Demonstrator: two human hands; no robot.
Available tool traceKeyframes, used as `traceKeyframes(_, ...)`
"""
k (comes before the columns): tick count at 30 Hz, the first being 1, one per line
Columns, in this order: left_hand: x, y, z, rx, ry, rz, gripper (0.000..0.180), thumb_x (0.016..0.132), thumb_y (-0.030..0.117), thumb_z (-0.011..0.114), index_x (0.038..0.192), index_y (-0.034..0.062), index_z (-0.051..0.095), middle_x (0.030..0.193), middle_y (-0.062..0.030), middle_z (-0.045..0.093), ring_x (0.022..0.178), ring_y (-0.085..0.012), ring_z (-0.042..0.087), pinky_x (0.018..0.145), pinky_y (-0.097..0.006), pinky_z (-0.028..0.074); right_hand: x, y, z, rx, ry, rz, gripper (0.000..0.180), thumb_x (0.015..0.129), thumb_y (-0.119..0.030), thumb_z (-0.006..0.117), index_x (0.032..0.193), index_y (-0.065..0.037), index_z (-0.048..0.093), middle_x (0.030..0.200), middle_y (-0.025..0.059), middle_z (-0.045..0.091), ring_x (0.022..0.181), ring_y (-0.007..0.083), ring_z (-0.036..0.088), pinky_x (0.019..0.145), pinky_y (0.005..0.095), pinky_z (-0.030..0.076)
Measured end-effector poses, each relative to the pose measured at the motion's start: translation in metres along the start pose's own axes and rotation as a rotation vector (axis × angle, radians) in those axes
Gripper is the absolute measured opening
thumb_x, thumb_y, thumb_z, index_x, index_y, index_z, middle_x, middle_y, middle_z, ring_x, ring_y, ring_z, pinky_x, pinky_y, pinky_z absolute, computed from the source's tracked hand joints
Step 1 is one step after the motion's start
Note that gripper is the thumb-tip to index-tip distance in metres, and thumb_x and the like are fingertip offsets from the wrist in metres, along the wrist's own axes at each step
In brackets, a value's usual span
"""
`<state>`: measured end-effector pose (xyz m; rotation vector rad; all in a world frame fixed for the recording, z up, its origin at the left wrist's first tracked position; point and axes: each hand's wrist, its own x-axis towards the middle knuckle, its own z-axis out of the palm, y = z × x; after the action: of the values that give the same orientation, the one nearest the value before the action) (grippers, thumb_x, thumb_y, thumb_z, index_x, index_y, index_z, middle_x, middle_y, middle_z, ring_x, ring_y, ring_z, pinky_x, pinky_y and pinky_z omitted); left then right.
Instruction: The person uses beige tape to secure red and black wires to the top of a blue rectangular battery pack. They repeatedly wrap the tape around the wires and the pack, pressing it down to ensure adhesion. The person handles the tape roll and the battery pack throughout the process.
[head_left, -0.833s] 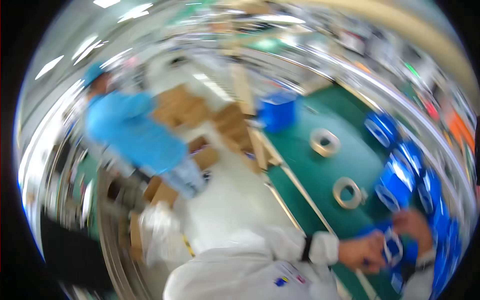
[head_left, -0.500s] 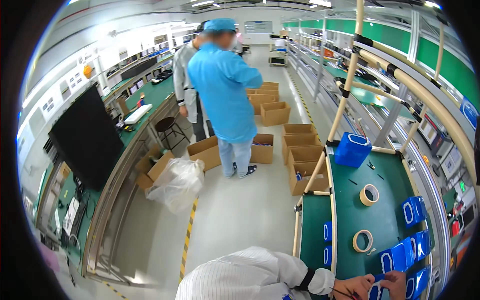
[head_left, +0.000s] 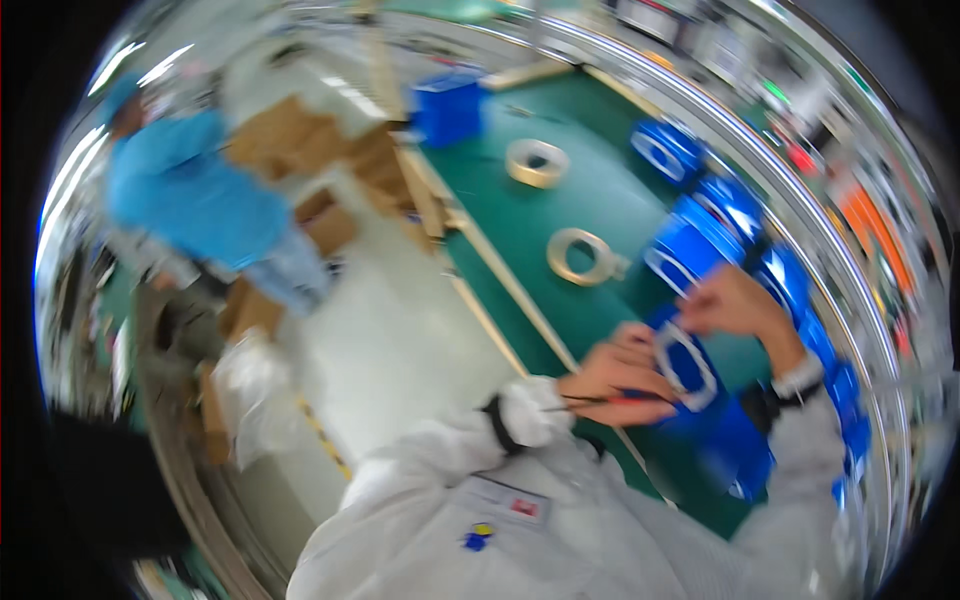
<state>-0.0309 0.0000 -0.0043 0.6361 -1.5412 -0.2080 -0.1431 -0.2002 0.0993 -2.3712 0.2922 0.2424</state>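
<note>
A blue, white-ringed block [head_left: 688, 364] is gripped by left fingers [head_left: 638, 378]; right fingers [head_left: 708, 306] are bent, hold unclear; room is left toward the green desk's [head_left: 595, 120] far edge.

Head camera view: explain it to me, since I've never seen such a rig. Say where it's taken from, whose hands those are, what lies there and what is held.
There is no machine here. A person wears a wide fisheye camera on the head, looking down, so straight edges bend; this picture is also blurred. The bare hands are the wearer's own. The left hand holds a blue block with a white ring on its face, plus a thin red-and-black item too blurred to name. The right hand is at the block's upper edge; whether it grips is unclear. On the green table lie two tape rolls, with more blue blocks on the right.
</note>
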Motion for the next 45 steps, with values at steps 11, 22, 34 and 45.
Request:
traceKeyframes(11, -0.002, -0.001, 0.001, -0.038, -0.097, -0.034, 0.019, 0.072, 0.016, 0.084, 0.087, 0.0129, 0.073, 0.065, 0.0014, 0.058, 0.059, -0.0136, 0.054, 0.087, -0.033, 0.038, -0.026, -0.034, 0.004, -0.003, 0.052, 0.232, 0.015, 0.082, -0.011, 0.077, 0.086, 0.004, 0.075, 0.065, 0.0096, 0.069, 0.057, 0.0128, 0.068, 0.053, 0.0245, 0.051)
traceKeyframes(22, 0.001, -0.001, -0.003, -0.102, -0.136, -0.045, 0.019, 0.073, 0.014, 0.084, 0.089, 0.0112, 0.074, 0.065, 0.0017, 0.058, 0.058, -0.0128, 0.054, 0.085, -0.031, 0.037, -0.023, -0.037, -0.001, 0.076, 0.013, 0.319, 0.017, 0.079, -0.011, 0.079, 0.084, 0.004, 0.075, 0.067, 0.0106, 0.071, 0.055, 0.0135, 0.067, 0.052, 0.0252, 0.050)
traceKeyframes(34, 0.005, 0.000, -0.008, -0.120, -0.165, -0.056, 0.018, 0.074, 0.014, 0.082, 0.090, 0.0095, 0.075, 0.065, 0.0009, 0.059, 0.057, -0.0134, 0.053, 0.083, -0.032, 0.038, -0.006, -0.040, -0.013, 0.085, -0.112, 0.386, 0.018, 0.077, -0.012, 0.080, 0.081, 0.005, 0.074, 0.065, 0.0109, 0.070, 0.054, 0.0137, 0.067, 0.051, 0.0257, 0.050)
traceKeyframes(45, 0.006, 0.000, -0.008, -0.125, -0.160, -0.048, 0.018, 0.074, 0.013, 0.082, 0.090, 0.0090, 0.074, 0.064, 0.0013, 0.059, 0.056, -0.0138, 0.052, 0.081, -0.032, 0.038, -0.011, -0.045, -0.006, -0.105, -0.036, 0.300, 0.017, 0.074, -0.012, 0.081, 0.082, 0.003, 0.075, 0.070, 0.0121, 0.072, 0.059, 0.0165, 0.069, 0.056, 0.0277, 0.052)
